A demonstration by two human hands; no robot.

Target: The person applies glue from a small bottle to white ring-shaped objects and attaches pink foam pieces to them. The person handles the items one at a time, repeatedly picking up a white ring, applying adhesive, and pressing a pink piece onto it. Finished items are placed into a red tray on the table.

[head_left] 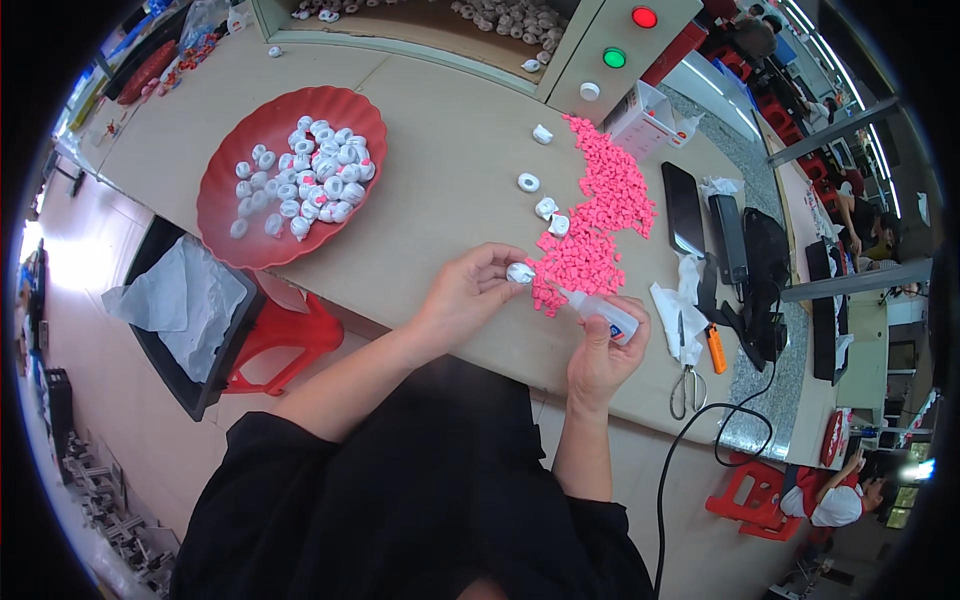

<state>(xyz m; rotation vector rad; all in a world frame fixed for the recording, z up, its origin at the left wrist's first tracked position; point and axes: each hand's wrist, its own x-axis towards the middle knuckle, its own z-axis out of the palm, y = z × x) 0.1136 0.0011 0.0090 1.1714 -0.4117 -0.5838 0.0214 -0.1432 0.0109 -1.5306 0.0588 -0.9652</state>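
Between the fingertips of my left hand (467,292) is a small white wrapped piece (520,273), held just above the table. My right hand (608,352) is closed around a small squeeze bottle (608,318) of whitish, see-through plastic. Its thin nozzle points left toward the white piece, a short distance apart from it. Behind both hands spreads a long heap of small pink pieces (612,190). A few loose white round pieces (529,182) lie left of that heap. On the left, a red scalloped bowl (222,200) holds several white pieces, some with pink showing.
Right of the heap lie a dark phone (683,208), a black power adapter (728,240), scissors (688,392) and an orange-handled cutter (716,350). A black cable (668,470) hangs off the near edge. A lit button panel (615,58) stands behind. Left below are a black tray (205,385) and red stool (300,350).
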